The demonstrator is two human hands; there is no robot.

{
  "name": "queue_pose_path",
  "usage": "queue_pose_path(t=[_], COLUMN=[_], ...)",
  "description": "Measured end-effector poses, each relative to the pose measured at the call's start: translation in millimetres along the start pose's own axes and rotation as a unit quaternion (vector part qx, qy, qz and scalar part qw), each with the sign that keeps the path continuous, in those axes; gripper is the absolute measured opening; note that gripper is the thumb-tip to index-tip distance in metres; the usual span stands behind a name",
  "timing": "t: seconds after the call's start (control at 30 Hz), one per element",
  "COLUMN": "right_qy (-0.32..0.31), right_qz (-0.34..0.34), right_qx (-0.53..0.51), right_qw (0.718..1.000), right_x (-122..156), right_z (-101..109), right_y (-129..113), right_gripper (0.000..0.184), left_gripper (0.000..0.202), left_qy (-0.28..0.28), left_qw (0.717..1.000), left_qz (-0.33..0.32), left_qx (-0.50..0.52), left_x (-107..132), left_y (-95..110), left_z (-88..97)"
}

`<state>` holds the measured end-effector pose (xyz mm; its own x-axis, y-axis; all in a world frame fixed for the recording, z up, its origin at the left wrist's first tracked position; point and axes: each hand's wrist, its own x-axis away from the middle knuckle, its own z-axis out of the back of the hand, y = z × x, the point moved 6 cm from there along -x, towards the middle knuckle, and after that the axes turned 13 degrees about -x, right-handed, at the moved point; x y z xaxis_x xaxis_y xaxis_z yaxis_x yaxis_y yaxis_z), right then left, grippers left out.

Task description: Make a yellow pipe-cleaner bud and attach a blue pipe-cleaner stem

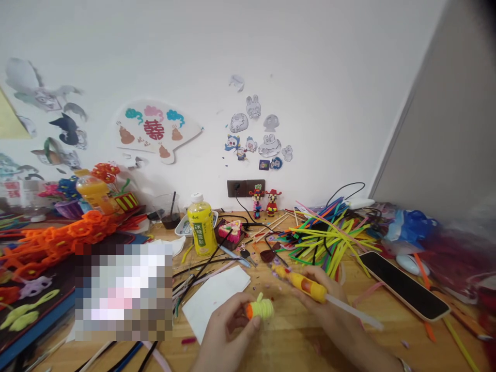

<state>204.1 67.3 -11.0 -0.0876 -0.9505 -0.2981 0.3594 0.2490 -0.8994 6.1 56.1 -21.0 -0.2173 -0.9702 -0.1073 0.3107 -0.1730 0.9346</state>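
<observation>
Near the front middle of the table, my left hand (230,330) is closed on a small roll of pipe cleaner (264,309), lime-yellow outside with an orange end. A short lime tip sticks up from its top. My right hand (329,305) grips a yellow hot glue gun (306,285) just right of the roll. Out of its back end runs a translucent glue stick (354,311), slanting down to the right. The gun's front points up and left, apart from the roll. My right fingers are partly hidden behind the gun. A white paper sheet (217,294) lies left of my left hand.
Loose pipe cleaners (333,237) are heaped at the right behind a phone (403,284). A yellow bottle (202,227) stands at the back, beside a cup of dark liquid (170,219). Orange pipe-cleaner flowers (58,243) fill the left side. A pixelated patch hides part of the table.
</observation>
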Motion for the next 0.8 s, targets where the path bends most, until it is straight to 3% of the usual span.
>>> queue_pose_path(t=[0.1,0.23,0.4,0.47,0.57,0.8], right_qy=[0.010,-0.040,-0.111,-0.188,-0.257,-0.202], right_qz=[0.020,0.071,0.118,0.122,0.109,0.115], right_qx=[0.133,0.178,0.010,-0.083,-0.145,-0.119], right_qw=[0.991,0.981,0.987,0.971,0.949,0.965], right_x=[-13,-22,-11,1,18,27], right_z=[4,-1,-6,-13,-24,-33], right_y=[12,23,-6,-23,-43,-48], right_gripper=[0.025,0.035,0.036,0.031,0.037,0.036], left_gripper=[0.020,0.023,0.020,0.019,0.020,0.023], left_qy=[-0.026,-0.041,-0.051,-0.063,-0.072,-0.071], left_qw=[0.996,0.988,0.987,0.986,0.984,0.977], left_qz=[0.008,0.021,0.006,0.001,-0.008,0.008], left_qx=[0.088,0.151,0.152,0.155,0.165,0.200], left_x=[1,0,2,3,5,9], left_y=[1,1,1,0,0,-2], left_z=[-5.8,-9.7,-12.2,-14.7,-17.9,-24.8])
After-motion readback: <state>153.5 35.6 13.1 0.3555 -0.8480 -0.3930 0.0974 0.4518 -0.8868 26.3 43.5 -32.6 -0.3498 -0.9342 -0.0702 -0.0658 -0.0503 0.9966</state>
